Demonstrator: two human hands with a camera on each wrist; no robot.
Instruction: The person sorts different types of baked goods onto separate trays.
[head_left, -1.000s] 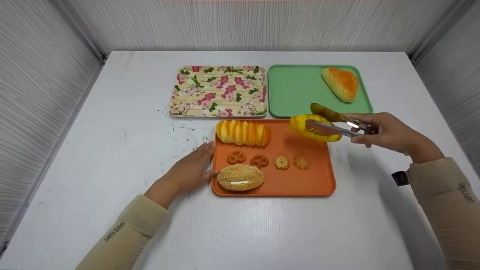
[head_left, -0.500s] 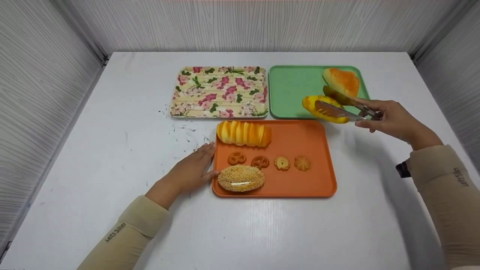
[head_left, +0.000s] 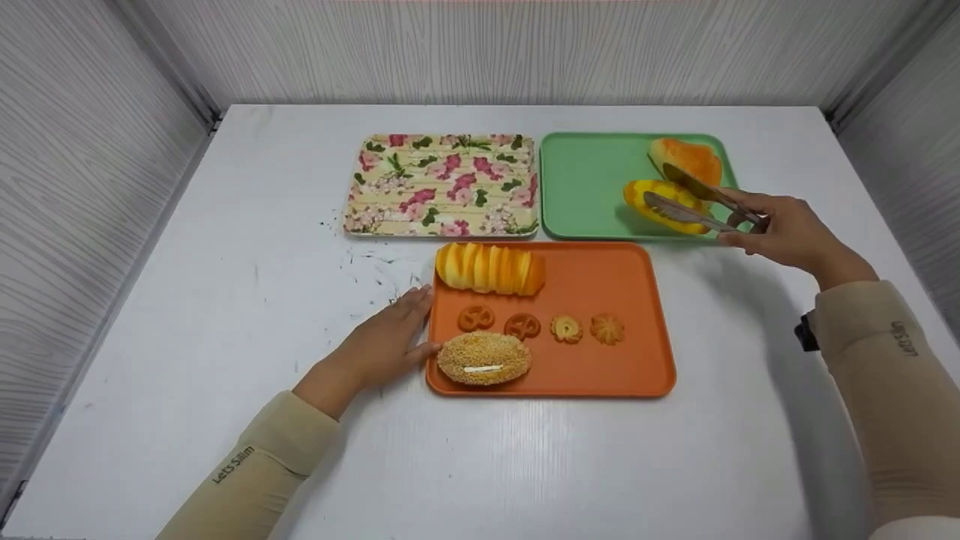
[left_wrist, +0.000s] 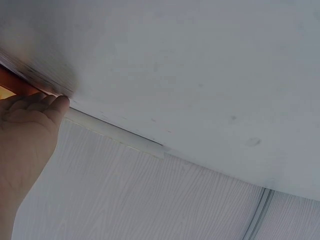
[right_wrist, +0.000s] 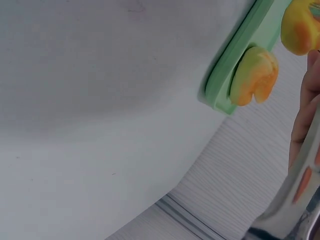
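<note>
My right hand (head_left: 787,231) holds metal tongs (head_left: 694,214) whose arms pinch a yellow oval bread roll (head_left: 640,196). The roll is over the front right part of the green tray (head_left: 581,184), in front of a golden-topped bread (head_left: 694,157) lying there. In the right wrist view the tongs' shiny handle (right_wrist: 287,205) runs along the lower right. With fingers straight, my left hand (head_left: 379,341) rests at the left edge of the orange tray (head_left: 600,375). Its thumb is beside a seed-covered bun (head_left: 484,358).
On the orange tray lie a ridged loaf (head_left: 489,268), two pretzel-shaped cookies (head_left: 522,325) and two round cookies (head_left: 566,328). A floral tray (head_left: 442,187) stands left of the green one. Wood-grain panels (head_left: 517,52) enclose the white table (head_left: 525,465).
The right hand has carried the roll in the tongs from over the orange tray, back and to the right, over the green tray. The left hand stays at the orange tray's edge.
</note>
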